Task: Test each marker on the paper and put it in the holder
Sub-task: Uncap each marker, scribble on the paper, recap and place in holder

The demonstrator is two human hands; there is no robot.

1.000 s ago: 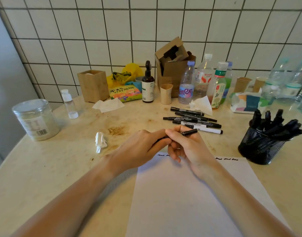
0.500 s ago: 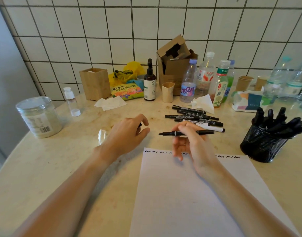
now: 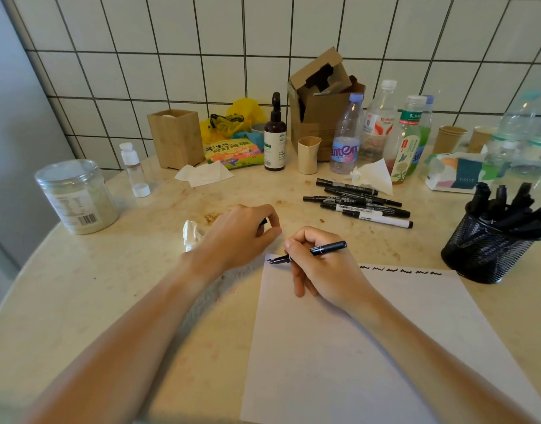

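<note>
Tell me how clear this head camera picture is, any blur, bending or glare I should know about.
Head view: the wide lens bends the wall tiles and the table's edge; the far-right bottles are smeared and pale; the centre is sharp, with the right hand, its marker and the squiggles on the paper crisp; lighting is soft, with no harsh glare.

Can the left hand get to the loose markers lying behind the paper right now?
Probably not easily: the left hand seems to grip a dark cap, and the right hand, writing with a marker, sits between it and the loose markers.
</note>
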